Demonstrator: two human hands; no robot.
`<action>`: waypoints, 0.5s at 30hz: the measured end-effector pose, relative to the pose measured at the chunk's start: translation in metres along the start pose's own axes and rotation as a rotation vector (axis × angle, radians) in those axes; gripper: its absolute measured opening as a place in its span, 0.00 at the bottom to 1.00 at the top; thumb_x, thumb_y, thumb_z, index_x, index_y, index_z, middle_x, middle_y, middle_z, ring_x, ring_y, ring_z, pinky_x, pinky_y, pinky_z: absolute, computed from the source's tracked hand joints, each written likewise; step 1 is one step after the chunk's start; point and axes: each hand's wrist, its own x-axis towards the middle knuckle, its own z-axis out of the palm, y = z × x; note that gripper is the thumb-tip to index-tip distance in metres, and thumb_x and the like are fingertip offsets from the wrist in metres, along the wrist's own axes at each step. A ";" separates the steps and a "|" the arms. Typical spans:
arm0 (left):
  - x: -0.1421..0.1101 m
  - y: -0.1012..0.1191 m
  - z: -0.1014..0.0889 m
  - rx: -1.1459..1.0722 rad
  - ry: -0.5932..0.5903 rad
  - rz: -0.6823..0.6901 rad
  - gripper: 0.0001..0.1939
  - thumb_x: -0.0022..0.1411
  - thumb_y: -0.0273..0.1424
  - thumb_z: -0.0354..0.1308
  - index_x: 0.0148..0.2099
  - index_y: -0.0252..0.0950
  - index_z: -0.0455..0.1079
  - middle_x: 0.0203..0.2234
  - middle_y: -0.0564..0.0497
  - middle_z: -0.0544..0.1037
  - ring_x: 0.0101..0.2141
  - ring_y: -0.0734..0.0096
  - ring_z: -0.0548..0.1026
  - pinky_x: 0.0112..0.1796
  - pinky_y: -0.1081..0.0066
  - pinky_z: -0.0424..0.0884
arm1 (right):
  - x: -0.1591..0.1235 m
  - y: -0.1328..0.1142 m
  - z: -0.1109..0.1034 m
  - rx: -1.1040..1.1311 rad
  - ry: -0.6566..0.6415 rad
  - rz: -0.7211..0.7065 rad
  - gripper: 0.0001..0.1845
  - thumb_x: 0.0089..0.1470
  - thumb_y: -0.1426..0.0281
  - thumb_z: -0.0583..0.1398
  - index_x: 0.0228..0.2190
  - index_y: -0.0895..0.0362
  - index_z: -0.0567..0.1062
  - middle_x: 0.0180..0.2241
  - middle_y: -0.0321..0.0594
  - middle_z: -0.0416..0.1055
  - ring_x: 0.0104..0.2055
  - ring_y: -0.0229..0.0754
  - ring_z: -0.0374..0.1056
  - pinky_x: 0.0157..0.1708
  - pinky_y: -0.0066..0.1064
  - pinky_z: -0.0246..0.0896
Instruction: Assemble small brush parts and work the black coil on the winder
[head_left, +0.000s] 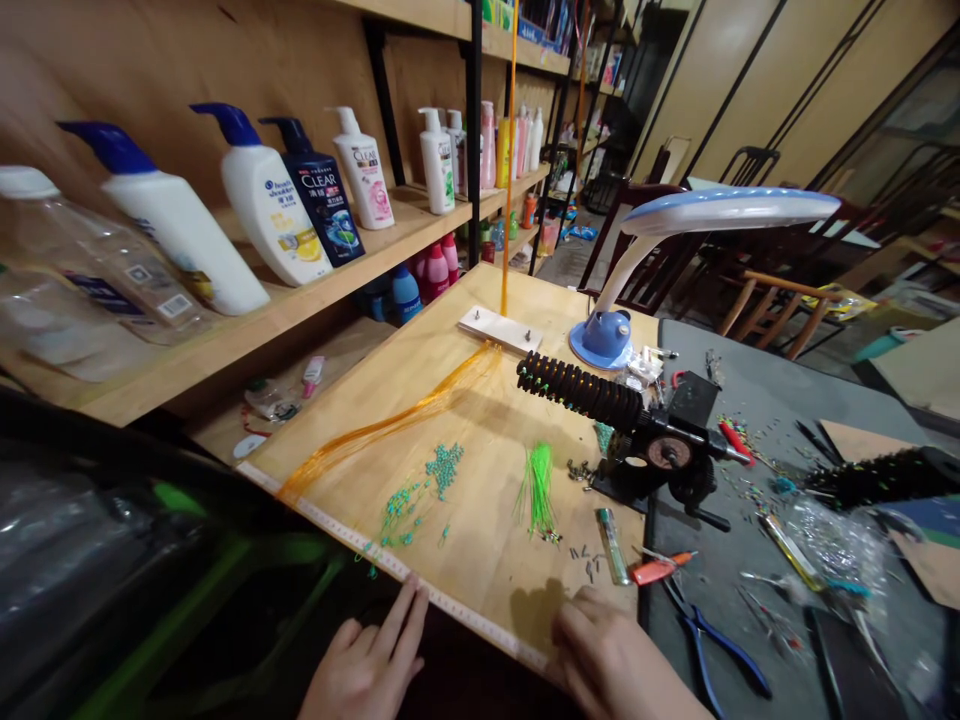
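Note:
My left hand (371, 655) is at the table's front edge, two fingers stretched out with their tips on the measuring tape (469, 610) stuck along that edge. Farther right, my right hand (611, 650) has its fingers curled together over the edge; whatever they pinch is hidden. Turquoise beads (444, 468) on fine threads (405, 510) lie ahead of my left hand. A bundle of bright green strands (538, 485) rests on the wood beyond my right hand. Near that hand are a small glass tube (613, 545), short dark pieces (587, 560) and an orange-handled tool (654, 569).
Orange threads (390, 420) run from a screwed-down wooden block (499, 328). A black winding device (660, 440) and blue lamp (604, 338) stand on the right. Blue-handled pliers (712, 640) lie on the grey mat (757, 390). Bottles (274, 210) line the left shelf.

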 end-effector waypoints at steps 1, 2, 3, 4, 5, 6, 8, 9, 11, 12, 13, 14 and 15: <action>0.000 0.000 0.000 0.003 0.004 -0.002 0.22 0.66 0.18 0.45 0.59 0.27 0.67 0.56 0.34 0.72 0.25 0.73 0.76 0.30 0.69 0.69 | 0.000 0.000 0.002 -0.004 -0.005 0.009 0.10 0.49 0.82 0.55 0.30 0.55 0.69 0.33 0.41 0.74 0.35 0.43 0.68 0.34 0.29 0.59; 0.000 0.001 0.000 0.004 0.006 -0.006 0.22 0.67 0.18 0.44 0.59 0.27 0.67 0.56 0.34 0.72 0.25 0.73 0.76 0.30 0.69 0.69 | 0.000 0.000 0.004 -0.014 -0.002 0.015 0.10 0.50 0.82 0.55 0.30 0.55 0.68 0.34 0.41 0.74 0.34 0.43 0.69 0.33 0.29 0.59; 0.000 0.001 0.000 0.000 0.007 -0.012 0.22 0.67 0.18 0.44 0.59 0.27 0.67 0.57 0.34 0.72 0.25 0.73 0.77 0.30 0.69 0.69 | 0.000 0.000 0.006 -0.030 0.009 0.017 0.10 0.50 0.82 0.55 0.30 0.55 0.68 0.34 0.41 0.74 0.34 0.42 0.69 0.33 0.29 0.58; 0.001 0.001 0.000 -0.009 0.009 -0.020 0.22 0.67 0.18 0.44 0.59 0.28 0.67 0.57 0.34 0.72 0.25 0.73 0.77 0.30 0.69 0.69 | 0.000 0.001 0.010 -0.054 0.023 0.012 0.10 0.49 0.82 0.55 0.30 0.55 0.67 0.33 0.41 0.74 0.33 0.42 0.69 0.31 0.29 0.57; 0.001 0.002 -0.001 -0.020 0.012 -0.029 0.22 0.66 0.18 0.45 0.59 0.28 0.67 0.57 0.34 0.72 0.25 0.73 0.77 0.30 0.69 0.69 | 0.000 0.001 0.014 -0.085 0.041 0.003 0.09 0.49 0.81 0.55 0.29 0.55 0.67 0.31 0.40 0.75 0.31 0.42 0.70 0.30 0.29 0.56; 0.001 0.002 -0.001 -0.030 0.011 -0.036 0.22 0.66 0.18 0.45 0.60 0.28 0.67 0.57 0.34 0.72 0.25 0.73 0.77 0.31 0.69 0.69 | 0.001 0.002 0.018 -0.127 0.063 -0.007 0.09 0.49 0.81 0.56 0.29 0.54 0.67 0.30 0.39 0.75 0.30 0.41 0.70 0.28 0.29 0.54; 0.002 0.003 -0.002 -0.033 0.000 -0.044 0.22 0.66 0.18 0.45 0.60 0.29 0.67 0.57 0.34 0.72 0.25 0.73 0.77 0.31 0.69 0.69 | 0.002 0.004 0.027 -0.222 0.121 -0.029 0.07 0.49 0.78 0.57 0.27 0.54 0.68 0.25 0.37 0.75 0.26 0.42 0.70 0.25 0.30 0.49; 0.002 0.003 -0.003 -0.026 -0.005 -0.050 0.22 0.66 0.18 0.45 0.59 0.29 0.67 0.57 0.34 0.72 0.25 0.73 0.77 0.31 0.69 0.69 | 0.003 0.004 0.032 -0.264 0.151 -0.033 0.06 0.50 0.76 0.58 0.26 0.53 0.68 0.24 0.37 0.75 0.25 0.42 0.70 0.24 0.31 0.47; 0.002 0.004 -0.002 -0.004 -0.007 -0.055 0.22 0.66 0.17 0.45 0.59 0.29 0.67 0.56 0.34 0.72 0.25 0.73 0.77 0.32 0.69 0.69 | 0.006 0.004 0.038 -0.302 0.197 -0.033 0.06 0.52 0.75 0.58 0.25 0.53 0.69 0.22 0.35 0.74 0.23 0.42 0.70 0.23 0.32 0.45; 0.001 0.004 -0.002 0.007 -0.005 -0.053 0.22 0.65 0.17 0.45 0.59 0.29 0.67 0.56 0.34 0.72 0.25 0.73 0.77 0.32 0.68 0.69 | 0.007 0.002 0.039 -0.293 0.203 -0.036 0.07 0.52 0.74 0.58 0.25 0.52 0.69 0.23 0.35 0.74 0.25 0.43 0.70 0.24 0.32 0.46; 0.001 0.004 -0.002 0.015 -0.005 -0.049 0.22 0.65 0.17 0.45 0.59 0.29 0.67 0.56 0.34 0.72 0.24 0.73 0.76 0.31 0.68 0.69 | 0.008 0.001 0.039 -0.267 0.197 -0.041 0.07 0.53 0.75 0.58 0.25 0.52 0.68 0.24 0.35 0.74 0.27 0.43 0.70 0.25 0.31 0.47; 0.001 0.004 -0.001 0.020 -0.010 -0.047 0.23 0.65 0.17 0.45 0.59 0.29 0.67 0.57 0.34 0.72 0.24 0.72 0.76 0.31 0.68 0.69 | 0.009 -0.002 0.038 -0.231 0.179 -0.045 0.07 0.52 0.76 0.58 0.25 0.52 0.68 0.26 0.35 0.74 0.29 0.43 0.71 0.26 0.30 0.50; 0.001 0.005 -0.001 0.023 -0.018 -0.042 0.23 0.65 0.17 0.45 0.59 0.29 0.67 0.57 0.34 0.71 0.24 0.72 0.76 0.31 0.68 0.69 | 0.010 -0.004 0.036 -0.190 0.155 -0.048 0.07 0.52 0.76 0.58 0.26 0.53 0.68 0.29 0.35 0.74 0.31 0.42 0.71 0.28 0.30 0.52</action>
